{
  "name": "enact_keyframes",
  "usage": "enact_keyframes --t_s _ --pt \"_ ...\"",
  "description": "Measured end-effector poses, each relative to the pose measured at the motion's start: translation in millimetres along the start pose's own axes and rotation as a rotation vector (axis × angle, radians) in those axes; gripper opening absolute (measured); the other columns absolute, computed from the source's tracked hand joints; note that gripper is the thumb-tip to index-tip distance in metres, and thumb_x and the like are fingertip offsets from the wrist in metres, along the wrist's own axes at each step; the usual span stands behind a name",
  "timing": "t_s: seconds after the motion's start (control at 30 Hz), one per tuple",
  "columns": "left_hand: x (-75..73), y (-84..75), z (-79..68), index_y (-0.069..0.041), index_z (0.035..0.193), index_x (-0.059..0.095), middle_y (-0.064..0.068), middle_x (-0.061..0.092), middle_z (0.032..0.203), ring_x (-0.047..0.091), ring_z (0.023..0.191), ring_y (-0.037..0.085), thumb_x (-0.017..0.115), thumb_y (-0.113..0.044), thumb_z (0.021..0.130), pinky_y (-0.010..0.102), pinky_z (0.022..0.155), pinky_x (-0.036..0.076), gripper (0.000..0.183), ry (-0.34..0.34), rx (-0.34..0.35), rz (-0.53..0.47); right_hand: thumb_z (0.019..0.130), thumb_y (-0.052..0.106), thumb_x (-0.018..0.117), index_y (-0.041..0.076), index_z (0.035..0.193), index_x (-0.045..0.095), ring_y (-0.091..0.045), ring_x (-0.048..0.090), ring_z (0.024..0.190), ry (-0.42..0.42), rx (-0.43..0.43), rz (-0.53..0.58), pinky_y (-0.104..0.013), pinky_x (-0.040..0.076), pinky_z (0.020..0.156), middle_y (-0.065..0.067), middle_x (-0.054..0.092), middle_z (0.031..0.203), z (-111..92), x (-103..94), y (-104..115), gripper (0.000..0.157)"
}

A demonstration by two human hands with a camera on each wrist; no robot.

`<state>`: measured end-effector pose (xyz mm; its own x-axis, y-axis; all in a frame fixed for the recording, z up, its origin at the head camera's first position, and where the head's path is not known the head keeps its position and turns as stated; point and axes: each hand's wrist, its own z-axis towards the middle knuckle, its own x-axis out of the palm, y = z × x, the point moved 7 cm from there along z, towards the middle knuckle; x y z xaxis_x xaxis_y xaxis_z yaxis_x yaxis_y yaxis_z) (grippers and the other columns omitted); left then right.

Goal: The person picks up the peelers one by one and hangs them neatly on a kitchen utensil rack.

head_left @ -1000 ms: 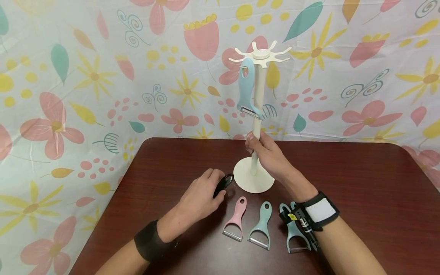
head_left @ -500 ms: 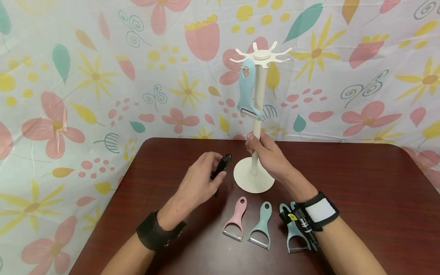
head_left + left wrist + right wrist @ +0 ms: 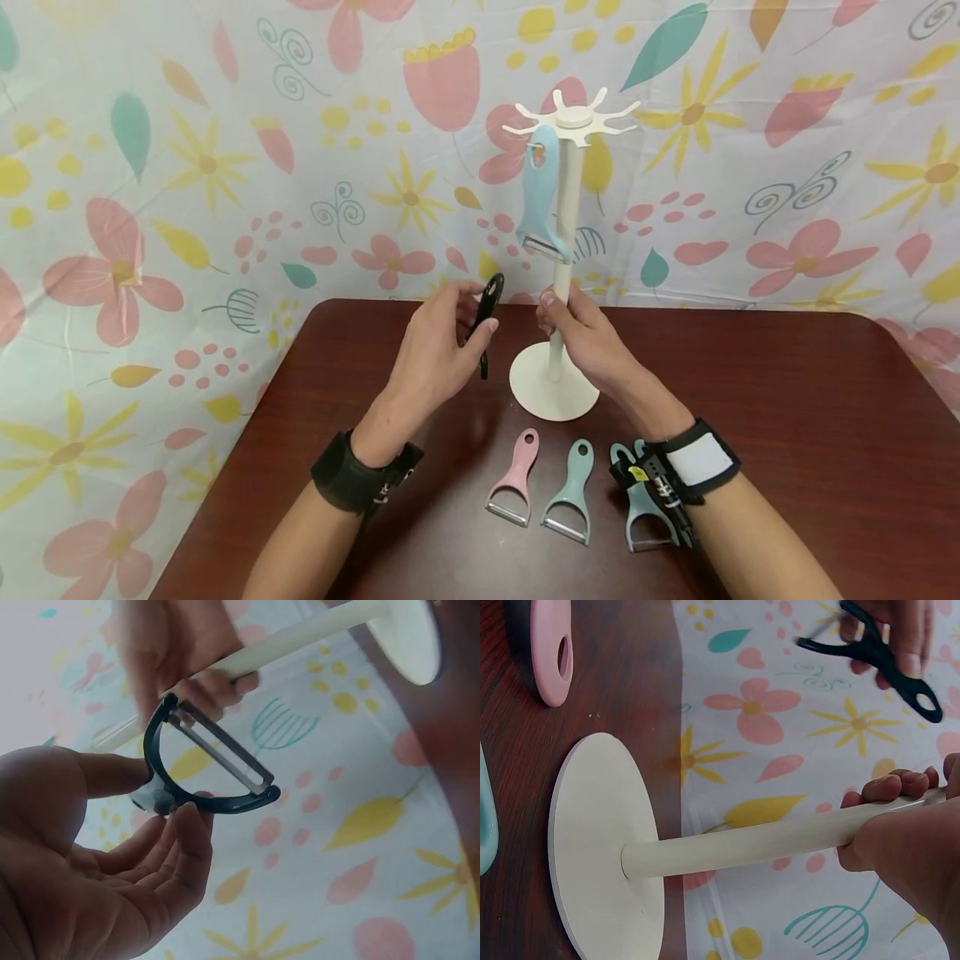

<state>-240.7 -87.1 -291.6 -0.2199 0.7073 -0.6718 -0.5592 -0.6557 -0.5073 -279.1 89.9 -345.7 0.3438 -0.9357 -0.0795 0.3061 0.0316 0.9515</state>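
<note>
My left hand pinches a black Y-shaped peeler between thumb and fingers, raised left of the white stand's post. In the left wrist view the peeler's curved head and metal blade face away from the palm. The right wrist view shows its handle end with the hanging hole. My right hand grips the post of the cream-white hanging stand, a little above its round base. A light blue peeler hangs from one of the hooks at the top, on the left side.
On the brown table, in front of the base, lie a pink peeler and a mint green peeler. Farther right, bluish peelers are partly covered by my right wrist strap. A flowered cloth hangs behind the table.
My left hand has lifted the black peeler from low beside the base, up and away from me, and the peeler now stands more upright. My right hand keeps its grip on the post.
</note>
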Motion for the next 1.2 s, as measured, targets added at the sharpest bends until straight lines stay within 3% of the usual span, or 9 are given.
enact_keyframes --t_s 0.27,0.53,0.63,0.9,1.2 --pt "-26.3 -25.7 19.8 -0.005 0.13 0.05 0.003 0.058 0.106 0.06 0.086 0.006 0.065 -0.025 0.094 0.025 0.064 0.051 0.043 -0.173 0.091 -0.074 0.106 0.035 0.038 -0.007 0.105 0.038 -0.039 0.033 0.084 0.006 -0.012 0.009 -0.049 0.03 0.077 -0.027 0.033 0.09 1 1.1 -1 0.043" --pt "-66.4 -77.4 33.6 0.008 0.122 0.052 0.016 0.061 0.099 0.064 0.082 0.022 0.067 -0.002 0.089 0.039 0.066 0.053 0.038 -0.32 0.18 -0.209 0.107 0.034 0.037 -0.005 0.105 0.037 -0.034 0.033 0.083 0.007 -0.016 0.011 -0.048 0.029 0.078 -0.026 0.032 0.09 1 1.9 -2 0.039" --pt "-75.6 -88.6 37.5 0.011 0.12 0.052 0.019 0.06 0.1 0.064 0.083 0.025 0.067 0.001 0.088 0.041 0.069 0.053 0.037 -0.349 0.202 -0.215 0.107 0.034 0.038 -0.005 0.104 0.037 -0.034 0.033 0.082 0.01 -0.023 0.009 -0.048 0.029 0.077 -0.025 0.032 0.089 0 1.2 -1 0.039" --pt "-88.4 -98.8 48.9 0.012 0.118 0.053 0.018 0.061 0.098 0.064 0.084 0.024 0.067 0.0 0.087 0.038 0.07 0.052 0.036 -0.396 0.244 -0.216 0.107 0.031 0.038 -0.008 0.103 0.036 -0.031 0.033 0.08 0.013 -0.032 0.016 -0.046 0.028 0.076 -0.025 0.031 0.087 0 1.6 -1 0.039" --pt "-96.4 -110.9 61.0 0.012 0.119 0.053 0.017 0.06 0.101 0.063 0.085 0.021 0.067 -0.002 0.089 0.034 0.075 0.049 0.036 -0.395 0.247 -0.206 0.107 0.03 0.039 -0.008 0.102 0.037 -0.029 0.035 0.081 0.003 -0.033 0.005 -0.046 0.03 0.077 -0.024 0.033 0.088 0 0.3 -2 0.038"
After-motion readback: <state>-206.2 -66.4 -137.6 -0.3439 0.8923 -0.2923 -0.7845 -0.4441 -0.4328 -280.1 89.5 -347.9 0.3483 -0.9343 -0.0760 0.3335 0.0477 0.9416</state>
